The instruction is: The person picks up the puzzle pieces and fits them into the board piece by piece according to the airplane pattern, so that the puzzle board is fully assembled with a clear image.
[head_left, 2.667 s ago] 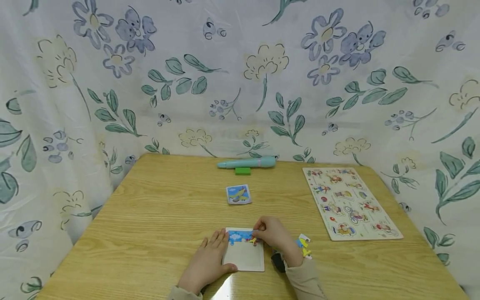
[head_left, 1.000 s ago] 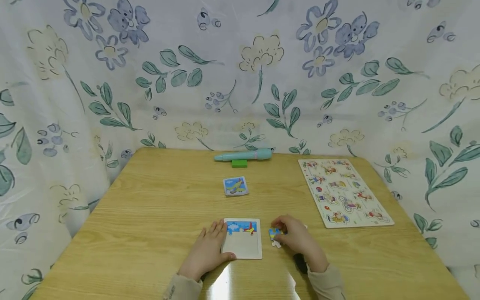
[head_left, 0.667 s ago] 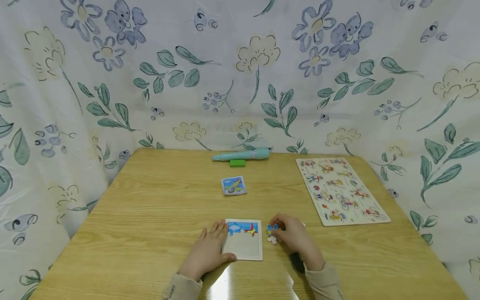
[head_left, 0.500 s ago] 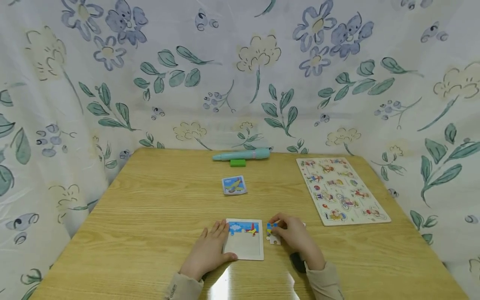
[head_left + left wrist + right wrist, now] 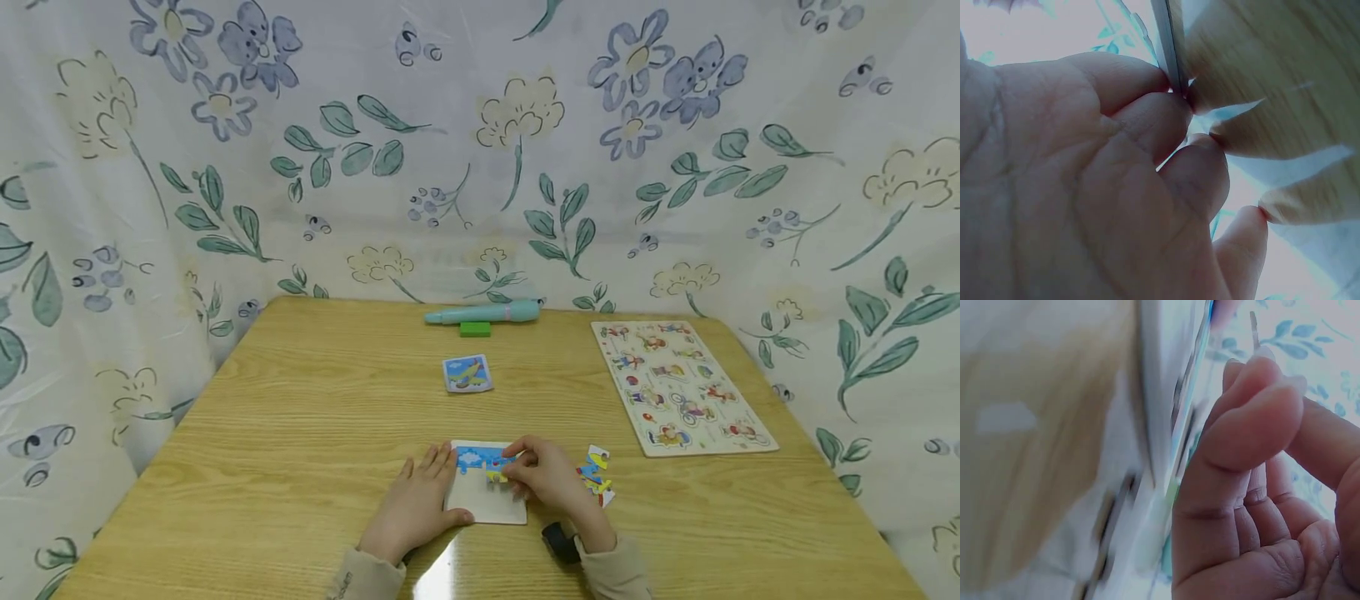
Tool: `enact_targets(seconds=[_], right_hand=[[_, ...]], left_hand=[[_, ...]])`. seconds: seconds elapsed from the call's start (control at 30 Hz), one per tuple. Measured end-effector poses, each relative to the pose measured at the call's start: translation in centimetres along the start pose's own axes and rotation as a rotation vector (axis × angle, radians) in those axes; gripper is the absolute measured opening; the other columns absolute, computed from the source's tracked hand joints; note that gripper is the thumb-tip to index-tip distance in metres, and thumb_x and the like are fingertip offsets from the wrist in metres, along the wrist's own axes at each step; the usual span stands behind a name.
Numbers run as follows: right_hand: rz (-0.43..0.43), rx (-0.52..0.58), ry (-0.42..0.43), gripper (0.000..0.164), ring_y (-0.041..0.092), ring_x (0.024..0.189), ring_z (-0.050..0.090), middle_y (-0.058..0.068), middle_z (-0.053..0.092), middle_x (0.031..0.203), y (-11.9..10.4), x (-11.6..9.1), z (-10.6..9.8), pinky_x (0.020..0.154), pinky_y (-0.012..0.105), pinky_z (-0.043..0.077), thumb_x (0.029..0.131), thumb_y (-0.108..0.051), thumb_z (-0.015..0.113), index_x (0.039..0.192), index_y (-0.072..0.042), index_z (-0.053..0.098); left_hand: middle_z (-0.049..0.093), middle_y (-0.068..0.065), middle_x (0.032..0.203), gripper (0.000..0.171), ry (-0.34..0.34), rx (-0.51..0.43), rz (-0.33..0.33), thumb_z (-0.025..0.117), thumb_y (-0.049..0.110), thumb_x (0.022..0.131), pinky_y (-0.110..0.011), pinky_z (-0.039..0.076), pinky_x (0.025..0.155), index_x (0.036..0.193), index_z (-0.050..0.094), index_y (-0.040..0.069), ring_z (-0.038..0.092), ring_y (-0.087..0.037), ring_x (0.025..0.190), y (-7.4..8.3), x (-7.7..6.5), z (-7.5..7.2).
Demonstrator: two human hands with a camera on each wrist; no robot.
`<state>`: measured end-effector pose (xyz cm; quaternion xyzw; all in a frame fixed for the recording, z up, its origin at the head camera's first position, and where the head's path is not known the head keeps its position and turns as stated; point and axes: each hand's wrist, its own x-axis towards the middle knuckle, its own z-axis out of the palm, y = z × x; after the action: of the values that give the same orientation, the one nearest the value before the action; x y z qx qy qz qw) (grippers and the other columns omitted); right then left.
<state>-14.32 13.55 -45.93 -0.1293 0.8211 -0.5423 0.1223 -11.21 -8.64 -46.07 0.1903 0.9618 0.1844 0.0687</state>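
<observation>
A small white puzzle tray (image 5: 487, 506) lies near the table's front, a row of blue sky pieces (image 5: 471, 457) along its top. My left hand (image 5: 420, 504) rests on the tray's left side, fingers spread; in the left wrist view the left hand's (image 5: 1085, 175) fingertips meet the tabletop beside the thin tray edge. Over the tray's upper right, my right hand (image 5: 551, 479) pinches a yellow-and-blue puzzle piece (image 5: 495, 477) between thumb and finger. In the right wrist view the piece (image 5: 1255, 331) shows edge-on above the right hand's (image 5: 1241, 481) fingertips.
Several loose puzzle pieces (image 5: 597, 477) lie right of the right hand. A picture card (image 5: 467, 374) with a plane sits beyond the tray. Farther back are a turquoise pen-shaped object (image 5: 483, 313) and a green block (image 5: 475, 330). A large illustrated board (image 5: 682, 387) occupies the right side.
My right hand left the tray's top right, where a red-and-yellow piece now sits, went to the loose pieces and came back leftward over the tray pinching another piece. The left hand stayed put.
</observation>
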Motion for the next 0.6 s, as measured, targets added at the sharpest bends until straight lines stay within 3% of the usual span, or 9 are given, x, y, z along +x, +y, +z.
enact_targets(seconds=[0.2,0.6], right_hand=[[-0.003,-0.006,-0.016,0.018,0.006,0.050,0.052,0.005,0.063,0.064,-0.6,0.8,1.8,0.043,0.016,0.042,0.090,-0.008,0.066,0.103,0.004,0.064],[0.046,-0.015,-0.054,0.018,0.006,0.047,0.055,0.005,0.064,0.064,-1.5,1.9,3.7,0.044,0.019,0.049,0.087,-0.003,0.066,0.101,0.005,0.060]], left_hand=[[0.032,-0.020,0.155,0.096,-0.001,0.015,0.002,0.069,0.056,0.078,-0.064,0.026,0.114,0.146,0.037,-0.003,0.031,-0.040,0.144,-0.1,-0.1,0.2],[0.032,-0.020,0.156,0.095,-0.014,0.029,0.004,0.068,0.057,0.079,-0.063,0.026,0.114,0.147,0.037,-0.002,0.030,-0.039,0.145,0.0,0.0,0.1]])
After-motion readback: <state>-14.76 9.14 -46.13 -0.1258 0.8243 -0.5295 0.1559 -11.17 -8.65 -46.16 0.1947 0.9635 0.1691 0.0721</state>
